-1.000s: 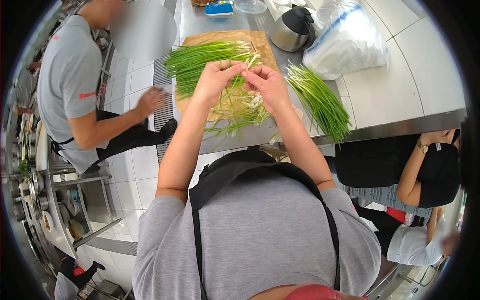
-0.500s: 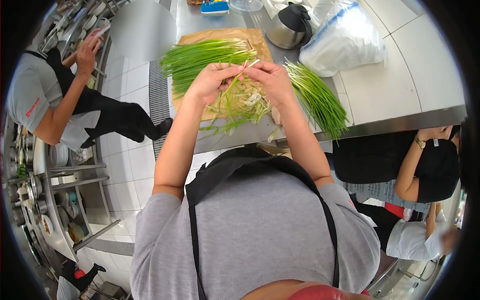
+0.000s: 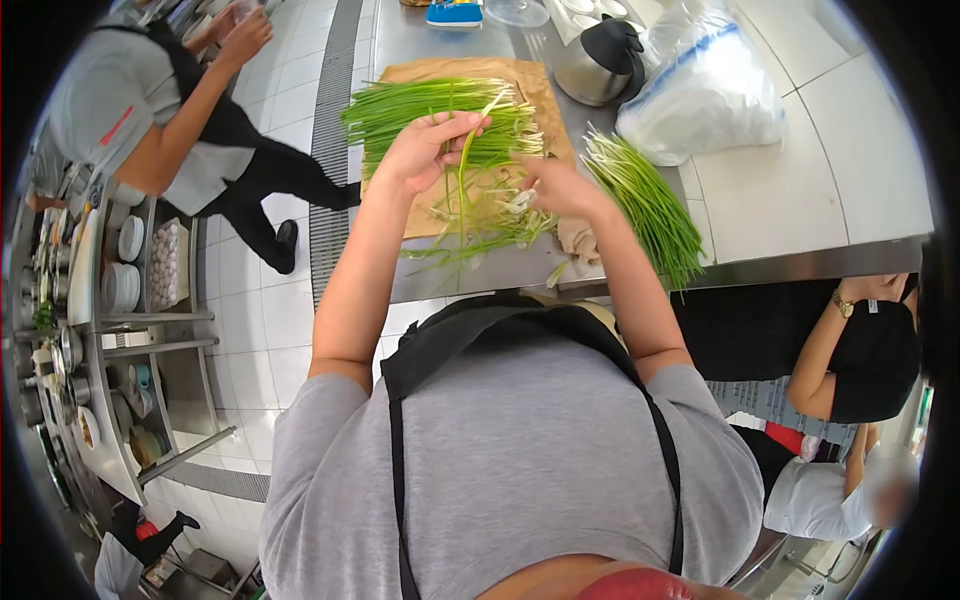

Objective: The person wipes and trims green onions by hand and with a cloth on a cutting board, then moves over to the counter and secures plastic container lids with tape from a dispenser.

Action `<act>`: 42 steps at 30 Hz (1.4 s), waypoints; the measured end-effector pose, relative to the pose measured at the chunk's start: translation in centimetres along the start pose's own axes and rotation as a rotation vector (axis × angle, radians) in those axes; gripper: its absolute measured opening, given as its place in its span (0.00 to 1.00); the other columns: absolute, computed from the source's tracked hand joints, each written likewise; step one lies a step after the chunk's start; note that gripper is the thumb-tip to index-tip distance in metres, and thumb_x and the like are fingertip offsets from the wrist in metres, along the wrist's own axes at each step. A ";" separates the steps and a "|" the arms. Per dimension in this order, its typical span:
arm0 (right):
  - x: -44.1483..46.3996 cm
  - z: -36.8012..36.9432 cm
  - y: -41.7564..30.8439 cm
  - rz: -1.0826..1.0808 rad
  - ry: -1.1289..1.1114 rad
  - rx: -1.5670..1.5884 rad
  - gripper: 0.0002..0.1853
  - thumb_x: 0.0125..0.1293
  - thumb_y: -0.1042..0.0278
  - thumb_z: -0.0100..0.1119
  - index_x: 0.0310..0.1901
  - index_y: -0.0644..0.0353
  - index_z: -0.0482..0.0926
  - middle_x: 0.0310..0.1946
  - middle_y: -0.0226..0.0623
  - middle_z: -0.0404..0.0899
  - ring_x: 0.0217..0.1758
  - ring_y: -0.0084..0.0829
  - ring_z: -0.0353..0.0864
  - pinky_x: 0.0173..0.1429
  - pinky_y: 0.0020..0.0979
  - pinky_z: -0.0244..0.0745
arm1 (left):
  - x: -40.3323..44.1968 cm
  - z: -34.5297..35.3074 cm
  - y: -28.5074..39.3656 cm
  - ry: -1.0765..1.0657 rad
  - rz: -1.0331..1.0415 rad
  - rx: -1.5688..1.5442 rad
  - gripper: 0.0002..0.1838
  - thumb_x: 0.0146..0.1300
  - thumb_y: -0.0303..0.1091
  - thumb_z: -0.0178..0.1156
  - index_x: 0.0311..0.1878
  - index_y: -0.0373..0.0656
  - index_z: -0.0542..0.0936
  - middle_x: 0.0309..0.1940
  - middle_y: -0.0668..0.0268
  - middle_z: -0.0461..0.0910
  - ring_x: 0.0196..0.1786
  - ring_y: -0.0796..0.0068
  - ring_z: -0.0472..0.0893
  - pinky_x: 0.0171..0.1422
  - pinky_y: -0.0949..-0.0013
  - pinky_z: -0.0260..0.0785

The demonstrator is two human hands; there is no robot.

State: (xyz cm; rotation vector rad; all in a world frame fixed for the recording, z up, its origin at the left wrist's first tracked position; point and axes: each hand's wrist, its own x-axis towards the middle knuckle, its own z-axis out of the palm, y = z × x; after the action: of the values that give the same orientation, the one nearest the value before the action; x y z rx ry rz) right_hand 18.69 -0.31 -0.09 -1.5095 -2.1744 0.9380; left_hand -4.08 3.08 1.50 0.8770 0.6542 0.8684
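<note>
My left hand [image 3: 437, 152] pinches a thin green onion [image 3: 465, 165], its pale end up near the fingertips and its green part hanging down. Over a pile of peeled scraps [image 3: 490, 228], my right hand [image 3: 565, 188] is blurred by motion, so whether its fingers hold anything is unclear. Behind my left hand, a thick bunch of green onions [image 3: 400, 112] lies on brown paper [image 3: 550, 110]. Another bunch of green onions [image 3: 650, 212] rests on the counter to the right of my right hand.
A steel jug [image 3: 590, 75] with a black lid and a filled plastic bag [image 3: 705, 95] stand at the back right. A blue box [image 3: 454, 14] sits at the far edge. One person [image 3: 150, 110] stands left, and others [image 3: 830, 350] are at right. Shelves with dishes [image 3: 125, 290] line the left.
My hands, together around a green onion before, have separated. My right hand has come down toward the scraps, while the left keeps the stalk. The person at left has shifted.
</note>
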 end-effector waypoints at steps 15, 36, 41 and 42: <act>1.6 -1.0 -6.2 -0.251 0.474 0.468 0.11 0.60 0.70 0.55 0.43 0.65 0.78 0.30 0.30 0.79 0.33 0.16 0.75 0.37 0.19 0.69 | 0.2 1.6 0.2 -0.020 -0.029 0.086 0.07 0.55 0.34 0.62 0.34 0.41 0.80 0.24 0.75 0.75 0.22 0.90 0.64 0.23 0.82 0.51; 2.4 -1.6 -7.8 -0.019 0.442 0.967 0.08 0.58 0.68 0.59 0.33 0.64 0.78 0.22 0.26 0.74 0.22 0.14 0.66 0.27 0.18 0.61 | 1.5 1.0 2.1 -0.071 0.063 -0.268 0.21 0.64 0.35 0.41 0.57 0.33 0.65 0.53 0.60 0.69 0.56 0.63 0.69 0.60 0.63 0.61; 2.8 -1.4 -7.7 -0.037 0.408 0.826 0.09 0.56 0.67 0.61 0.32 0.65 0.79 0.21 0.24 0.73 0.21 0.14 0.65 0.26 0.18 0.60 | 1.4 1.6 1.6 -0.100 0.046 -0.269 0.20 0.63 0.34 0.43 0.56 0.33 0.66 0.52 0.59 0.69 0.54 0.65 0.69 0.57 0.62 0.62; 2.8 -1.3 -7.7 -0.044 0.393 0.821 0.09 0.56 0.67 0.61 0.32 0.65 0.79 0.21 0.24 0.73 0.21 0.14 0.65 0.26 0.18 0.60 | 1.4 1.8 1.4 -0.089 0.062 -0.240 0.21 0.64 0.35 0.42 0.56 0.33 0.66 0.53 0.59 0.69 0.54 0.66 0.69 0.57 0.63 0.62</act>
State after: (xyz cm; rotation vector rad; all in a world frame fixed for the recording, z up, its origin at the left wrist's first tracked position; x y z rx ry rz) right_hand 13.03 1.04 5.79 -1.0987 -1.2871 1.1900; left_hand -2.54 4.12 3.42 0.7174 0.4372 0.9367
